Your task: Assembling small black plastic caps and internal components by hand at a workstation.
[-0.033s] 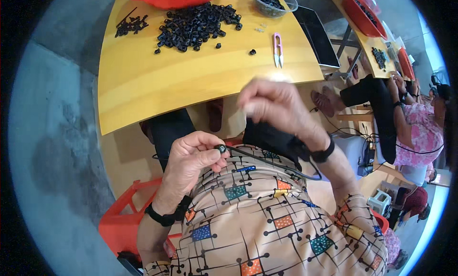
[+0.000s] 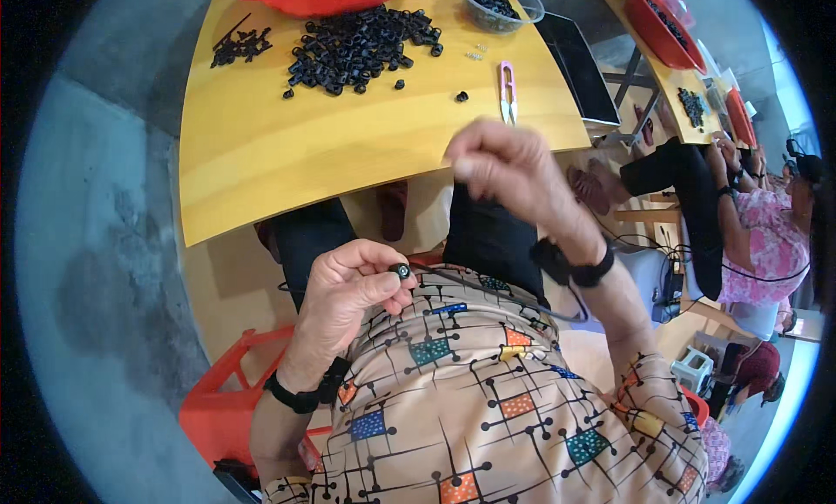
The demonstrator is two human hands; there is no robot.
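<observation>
My left hand (image 2: pixel 350 284) is closed in front of my patterned shirt. It pinches a small black plastic piece (image 2: pixel 401 270) between thumb and fingers, its round end with a lighter centre turned up. Higher and to the right, my right hand (image 2: pixel 509 169) hovers at the table's near edge with fingers curled together. Whatever its fingertips may hold is too small or blurred to make out. Past that hand, pink-handled thread snips (image 2: pixel 508 86) lie on the yellow table (image 2: pixel 287 147). One loose black piece (image 2: pixel 461 96) lies left of the snips.
A heap of black plastic pieces (image 2: pixel 357 51) and a pile of thin black parts (image 2: pixel 241 47) lie on the table. Behind stand a red basin (image 2: pixel 318 0) and a transparent bowl (image 2: pixel 527 7). Tiny springs (image 2: pixel 475 55) lie near the bowl. A co-worker (image 2: pixel 758 243) sits at right.
My right hand has moved a little up and right, toward the table and over the tips of the snips. My left hand stays almost in place with the black piece.
</observation>
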